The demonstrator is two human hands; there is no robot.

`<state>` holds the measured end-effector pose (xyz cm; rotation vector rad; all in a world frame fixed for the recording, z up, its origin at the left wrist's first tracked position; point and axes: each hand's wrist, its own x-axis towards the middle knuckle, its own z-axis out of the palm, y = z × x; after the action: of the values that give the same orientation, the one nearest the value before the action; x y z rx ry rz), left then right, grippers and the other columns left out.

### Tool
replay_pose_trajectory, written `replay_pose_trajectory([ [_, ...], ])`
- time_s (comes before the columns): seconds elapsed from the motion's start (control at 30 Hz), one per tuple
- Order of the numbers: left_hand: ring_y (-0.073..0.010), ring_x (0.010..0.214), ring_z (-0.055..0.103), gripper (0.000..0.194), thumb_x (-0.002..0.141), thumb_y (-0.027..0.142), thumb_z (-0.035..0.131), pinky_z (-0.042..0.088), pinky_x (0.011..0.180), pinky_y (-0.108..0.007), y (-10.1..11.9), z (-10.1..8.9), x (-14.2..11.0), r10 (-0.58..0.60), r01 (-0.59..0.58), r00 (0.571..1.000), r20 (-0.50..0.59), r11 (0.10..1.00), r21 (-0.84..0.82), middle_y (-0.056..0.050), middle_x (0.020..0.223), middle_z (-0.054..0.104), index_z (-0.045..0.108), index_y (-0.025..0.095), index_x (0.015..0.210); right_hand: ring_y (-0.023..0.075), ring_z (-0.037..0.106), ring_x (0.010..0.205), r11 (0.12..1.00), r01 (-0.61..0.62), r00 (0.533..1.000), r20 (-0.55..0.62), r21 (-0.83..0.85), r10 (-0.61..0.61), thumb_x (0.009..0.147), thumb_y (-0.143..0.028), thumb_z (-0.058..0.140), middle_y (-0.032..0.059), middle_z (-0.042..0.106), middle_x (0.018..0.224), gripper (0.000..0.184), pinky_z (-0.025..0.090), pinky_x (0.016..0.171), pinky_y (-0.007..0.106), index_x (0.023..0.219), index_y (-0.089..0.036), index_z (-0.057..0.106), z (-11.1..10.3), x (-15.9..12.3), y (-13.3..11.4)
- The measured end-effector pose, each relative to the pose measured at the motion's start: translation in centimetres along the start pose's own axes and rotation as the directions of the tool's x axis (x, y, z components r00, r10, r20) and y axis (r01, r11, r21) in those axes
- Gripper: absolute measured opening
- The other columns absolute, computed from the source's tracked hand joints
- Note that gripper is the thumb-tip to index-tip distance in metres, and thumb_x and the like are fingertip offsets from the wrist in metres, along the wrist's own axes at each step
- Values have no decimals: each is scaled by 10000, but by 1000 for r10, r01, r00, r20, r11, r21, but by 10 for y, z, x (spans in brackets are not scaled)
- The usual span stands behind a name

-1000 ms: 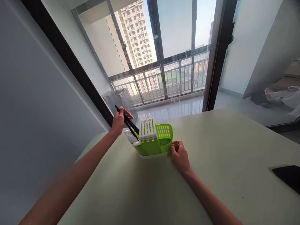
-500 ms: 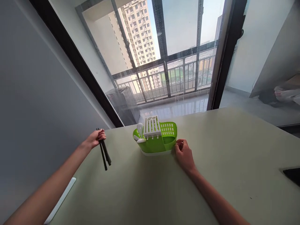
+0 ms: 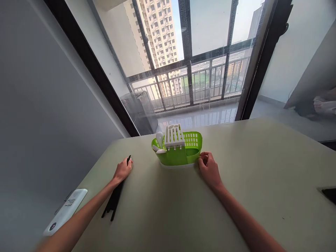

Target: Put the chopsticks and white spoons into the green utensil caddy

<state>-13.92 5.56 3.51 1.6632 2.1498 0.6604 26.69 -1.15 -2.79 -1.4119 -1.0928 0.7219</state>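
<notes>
My left hand [image 3: 123,170] is closed round the upper part of several black chopsticks [image 3: 114,199], low over the table left of the caddy. Their lower ends stick out beneath my wrist toward me. A green utensil caddy [image 3: 172,157] with a white base stands upright, and a white slotted rack [image 3: 174,135] sits across its middle. White spoons [image 3: 160,138] lean in its left compartment. My right hand [image 3: 209,168] rests at the caddy's right end, fingers curled and touching its edge; whether they pinch the rim is hard to see.
Everything stands on a pale green table [image 3: 162,213]. A white device with a round dark button [image 3: 75,199] lies at the left edge, partly behind my forearm. A black flat object [image 3: 330,194] lies at the far right. Behind the table is a glass door with a dark frame [image 3: 252,77].
My left hand has lifted the chopsticks out of the caddy's left compartment, swung them left and lowered them to the table. My right hand has stayed at the caddy's right end.
</notes>
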Motion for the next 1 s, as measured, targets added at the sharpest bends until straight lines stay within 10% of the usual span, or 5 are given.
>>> replay_pose_trajectory([
  [0.3,-314,1080,620,273,909,380,466,462,997,-439,-11,20,-11,353,-326,933,-72,912,250,-153,1092,661,571,188,1071,190,580,657,1000,-13,1000,14,-18,13,832,-422,495,7,655,757,213,429,652,307,945,-241,488,-2,-1,-2],
  [0.6,-377,1266,465,364,954,421,470,349,1086,-561,-8,25,-21,463,-389,873,-152,851,353,-184,1324,519,560,203,1232,185,545,625,1000,-11,1000,10,-25,12,832,-428,496,3,634,727,213,418,636,308,930,-239,489,-3,-2,-6],
  [0.9,-351,1546,150,661,986,517,495,233,1196,-585,106,0,-54,828,-810,547,-125,561,173,-167,1687,111,244,262,1541,183,562,647,999,-23,1000,18,-46,23,845,-418,495,4,655,767,203,420,651,304,947,-243,487,-3,-3,-4],
  [1.0,-306,1562,129,594,1033,556,357,217,1229,-539,145,2,-48,825,-823,557,-102,564,65,-117,1710,60,296,267,1548,183,557,644,999,-18,1000,17,-44,19,845,-423,498,4,650,762,209,416,643,302,947,-241,490,-3,-3,-4],
])
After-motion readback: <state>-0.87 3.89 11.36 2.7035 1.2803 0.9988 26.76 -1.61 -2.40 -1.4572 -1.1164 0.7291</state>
